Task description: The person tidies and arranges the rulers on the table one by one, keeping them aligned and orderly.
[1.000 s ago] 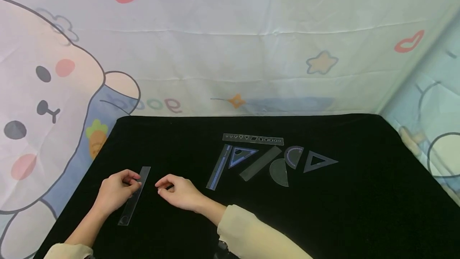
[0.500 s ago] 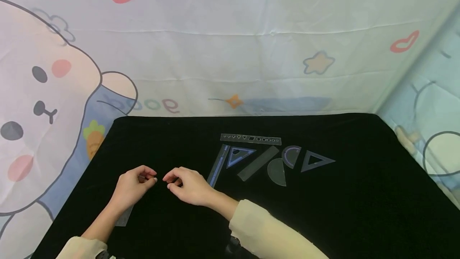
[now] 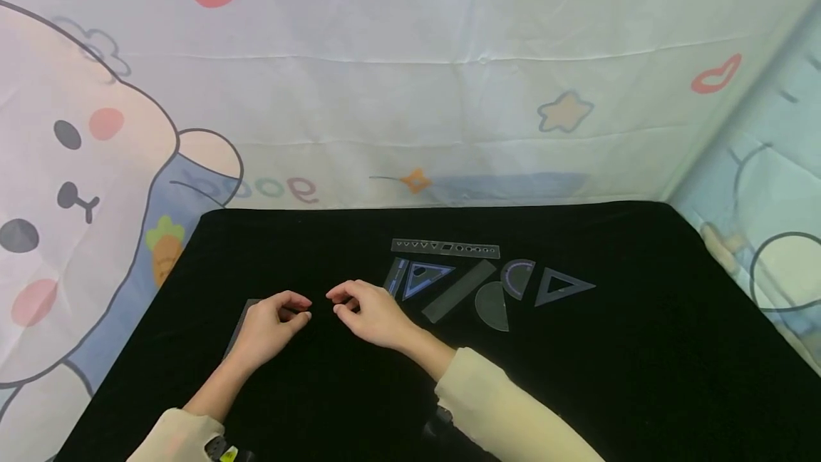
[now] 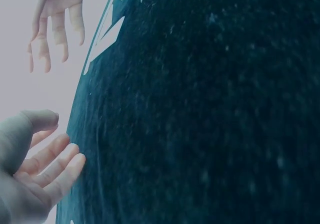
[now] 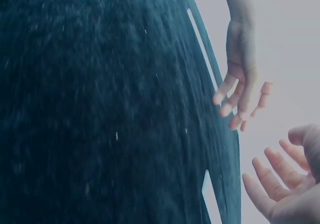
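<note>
My left hand (image 3: pixel 272 323) hovers over the left part of the black cloth, fingers loosely bent and holding nothing. Partly hidden beneath it lies a clear ruler (image 3: pixel 236 337). A short gap to the right, my right hand (image 3: pixel 375 314) faces it with relaxed, empty fingers. It covers the lower end of a blue-marked ruler (image 3: pixel 395 275). In the left wrist view, my left hand's fingers (image 4: pixel 60 171) are spread apart and bare. The right wrist view likewise has nothing between the right hand's fingers (image 5: pixel 272 176).
Beyond the right hand lie a blue-edged set square (image 3: pixel 417 291), a plain ruler (image 3: pixel 459 292), a stencil ruler (image 3: pixel 445 248), two protractors (image 3: pixel 518 279) and a clear set square (image 3: pixel 564 296). Black cloth (image 3: pixel 577 391) covers the table, with a printed curtain (image 3: pixel 385 91) behind.
Both hands have moved right, away from the left ruler, which stays on the cloth. The right hand now overlaps the blue-marked ruler. The head view has shifted slightly.
</note>
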Available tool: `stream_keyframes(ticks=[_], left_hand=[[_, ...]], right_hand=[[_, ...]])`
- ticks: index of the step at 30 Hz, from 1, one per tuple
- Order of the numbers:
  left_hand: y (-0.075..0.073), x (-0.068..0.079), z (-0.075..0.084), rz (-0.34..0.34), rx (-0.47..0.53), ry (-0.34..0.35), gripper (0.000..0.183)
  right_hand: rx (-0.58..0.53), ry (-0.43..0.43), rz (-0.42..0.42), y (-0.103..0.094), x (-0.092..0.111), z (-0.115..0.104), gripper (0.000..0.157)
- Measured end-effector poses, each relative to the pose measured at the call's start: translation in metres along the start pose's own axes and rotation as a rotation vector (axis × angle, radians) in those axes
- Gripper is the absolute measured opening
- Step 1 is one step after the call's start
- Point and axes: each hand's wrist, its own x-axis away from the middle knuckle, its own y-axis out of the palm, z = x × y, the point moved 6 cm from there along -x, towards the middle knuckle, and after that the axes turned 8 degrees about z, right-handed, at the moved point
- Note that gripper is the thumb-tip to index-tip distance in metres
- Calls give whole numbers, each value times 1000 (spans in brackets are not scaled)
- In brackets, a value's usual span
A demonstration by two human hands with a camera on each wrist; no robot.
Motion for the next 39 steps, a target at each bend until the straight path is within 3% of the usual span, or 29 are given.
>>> stream_keyframes(ticks=[12, 19, 31, 39], left_hand=[[23, -16, 14, -19, 42, -14, 22], [29, -25, 25, -15, 73, -29, 23], [48, -40, 27, -75, 156, -139, 25], [64, -42, 34, -131, 178, -251, 26]], right_hand=[[64, 171, 117, -37, 6, 26, 32], [23, 299, 186, -48, 15, 45, 34], [-230, 559, 192, -49, 30, 64, 40], [-318, 619, 204, -44, 33, 66, 42]])
